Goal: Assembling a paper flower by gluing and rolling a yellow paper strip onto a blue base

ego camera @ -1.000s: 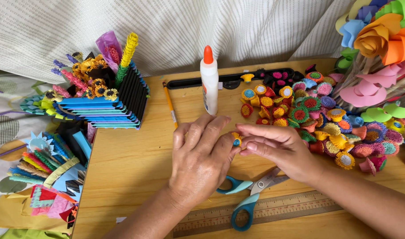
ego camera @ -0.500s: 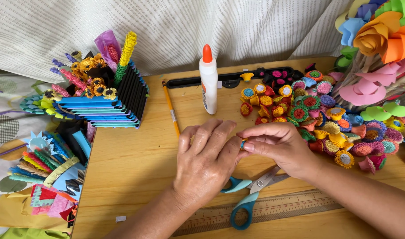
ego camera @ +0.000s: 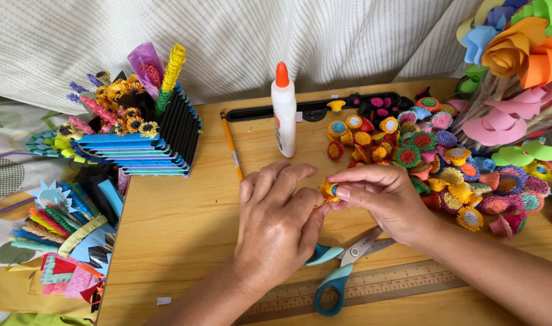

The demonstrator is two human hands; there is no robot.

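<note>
Paper flower point(ego camera: 329, 191), yellow, clamped in grip of left hand point(ego camera: 279, 226) and right hand point(ego camera: 384, 199); scissors point(ego camera: 342, 265) just below flower; glue bottle point(ego camera: 283, 111) above it on bench point(ego camera: 185, 223).

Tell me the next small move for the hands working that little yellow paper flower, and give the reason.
Probably keep pinching and shaping the yellow paper flower between both thumbs, then set it on the pile of finished paper flowers. The left hand and right hand both grip it above the wooden table; the glue bottle stands untouched and capped.
</note>
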